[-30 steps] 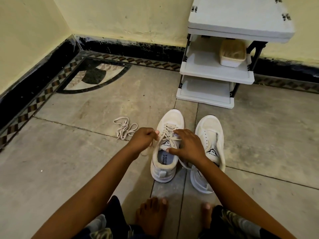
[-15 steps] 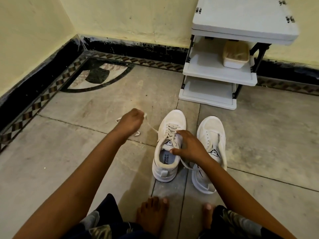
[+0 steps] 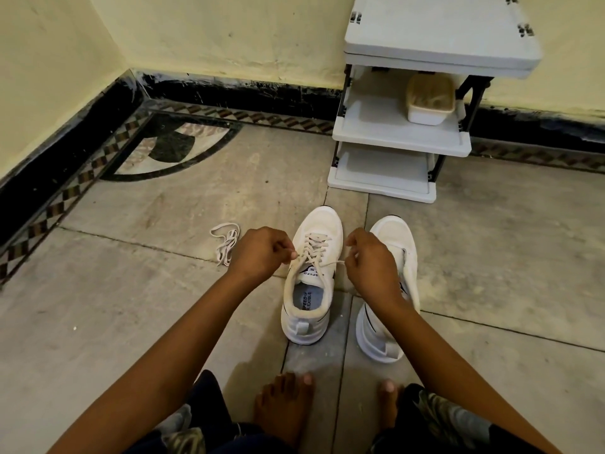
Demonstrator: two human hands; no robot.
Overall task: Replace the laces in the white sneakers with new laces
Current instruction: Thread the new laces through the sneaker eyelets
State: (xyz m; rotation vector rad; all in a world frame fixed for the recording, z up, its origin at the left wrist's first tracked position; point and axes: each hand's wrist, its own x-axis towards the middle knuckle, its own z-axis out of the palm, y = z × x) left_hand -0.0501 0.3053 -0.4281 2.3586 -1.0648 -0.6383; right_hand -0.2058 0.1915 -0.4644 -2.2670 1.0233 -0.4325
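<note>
We see the left hand and the right hand each pinch one end of the lace with curled fingers. They draw it outward, we think to tighten it on the laced sneaker. The second sneaker stands just beside it at three o'clock, and a loose lace lies at nine o'clock on the stone floor. A white shoe rack stands at twelve o'clock, against the yellow wall.

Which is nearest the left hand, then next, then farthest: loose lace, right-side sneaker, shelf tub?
1. Loose lace, on the floor just beside the left hand.
2. Right-side sneaker, past the laced sneaker.
3. Tub, far back on the shelf.
</note>
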